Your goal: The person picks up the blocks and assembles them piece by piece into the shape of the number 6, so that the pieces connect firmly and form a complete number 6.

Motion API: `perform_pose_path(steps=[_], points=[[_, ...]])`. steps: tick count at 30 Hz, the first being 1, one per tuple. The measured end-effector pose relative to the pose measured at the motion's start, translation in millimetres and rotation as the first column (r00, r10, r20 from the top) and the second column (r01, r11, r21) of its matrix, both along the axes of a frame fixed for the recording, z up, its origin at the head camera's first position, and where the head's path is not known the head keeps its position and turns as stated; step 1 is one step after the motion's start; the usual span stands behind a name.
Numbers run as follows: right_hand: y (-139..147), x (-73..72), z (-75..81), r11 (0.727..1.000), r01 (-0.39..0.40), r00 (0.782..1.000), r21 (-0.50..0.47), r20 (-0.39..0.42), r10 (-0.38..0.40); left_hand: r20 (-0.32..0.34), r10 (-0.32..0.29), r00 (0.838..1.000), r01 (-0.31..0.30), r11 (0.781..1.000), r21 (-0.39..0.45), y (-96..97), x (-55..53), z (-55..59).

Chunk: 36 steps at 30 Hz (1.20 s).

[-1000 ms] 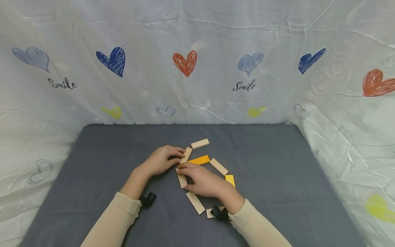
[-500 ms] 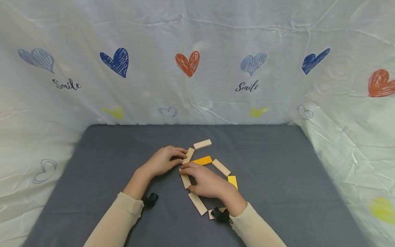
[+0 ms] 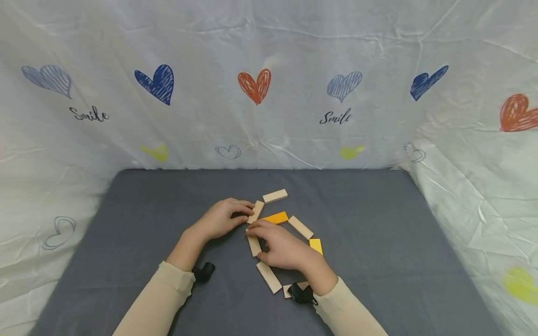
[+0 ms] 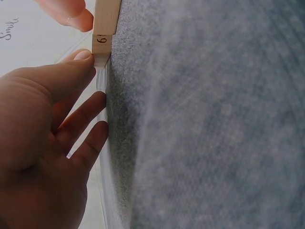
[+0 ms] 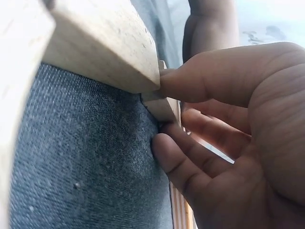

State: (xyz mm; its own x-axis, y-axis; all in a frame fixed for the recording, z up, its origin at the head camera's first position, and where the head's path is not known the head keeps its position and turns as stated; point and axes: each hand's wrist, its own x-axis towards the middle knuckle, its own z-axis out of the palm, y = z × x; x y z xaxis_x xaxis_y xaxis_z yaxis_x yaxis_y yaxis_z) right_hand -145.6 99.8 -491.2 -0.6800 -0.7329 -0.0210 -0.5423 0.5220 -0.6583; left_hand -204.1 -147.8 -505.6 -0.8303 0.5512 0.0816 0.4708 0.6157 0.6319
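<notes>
In the head view, my left hand [image 3: 220, 218] pinches a plain wooden block [image 3: 257, 210] between thumb and fingers. My right hand [image 3: 283, 247] grips another plain wooden block [image 3: 253, 245] just nearer, with the thumb at its near end and fingertips at its far end. Both blocks lie on the dark grey cloth. In the left wrist view, the left thumb presses the end of a block [image 4: 101, 44] with a printed mark. The right wrist view has the right thumb against a block [image 5: 162, 109], its other fingers low by the cloth.
An orange block [image 3: 275, 218], a yellow block [image 3: 315, 246] and plain blocks [image 3: 300, 227] curve round the right hand. One plain block [image 3: 269, 277] lies nearer, another [image 3: 290, 290] partly under the right wrist camera [image 3: 301, 293]. A further block [image 3: 275, 195] lies at the back.
The block in my right hand has shifted slightly to the right at its far end, with the fingers following. My left hand stays in place. The head view has swung a little.
</notes>
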Motion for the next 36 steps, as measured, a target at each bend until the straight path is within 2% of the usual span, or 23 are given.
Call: perform_pose_path(steps=[14,30,36], points=[[0.9,-0.1,-1.5,1.000,0.008,1.000,-0.024,0.028,-0.007,0.023,0.009,1.000,-0.009,1.000,0.001,-0.3,0.8,0.7],[4.3,-0.5,0.8,0.999,0.004,0.999,-0.038,0.042,-0.003,-0.004,0.003,1.000,-0.003,1.000,0.000,-0.4,1.1,1.3],[5.2,-0.8,1.3,0.999,0.007,0.999,-0.036,0.051,-0.006,0.019,0.006,1.000,-0.006,1.000,0.001,0.7,1.8,2.8]])
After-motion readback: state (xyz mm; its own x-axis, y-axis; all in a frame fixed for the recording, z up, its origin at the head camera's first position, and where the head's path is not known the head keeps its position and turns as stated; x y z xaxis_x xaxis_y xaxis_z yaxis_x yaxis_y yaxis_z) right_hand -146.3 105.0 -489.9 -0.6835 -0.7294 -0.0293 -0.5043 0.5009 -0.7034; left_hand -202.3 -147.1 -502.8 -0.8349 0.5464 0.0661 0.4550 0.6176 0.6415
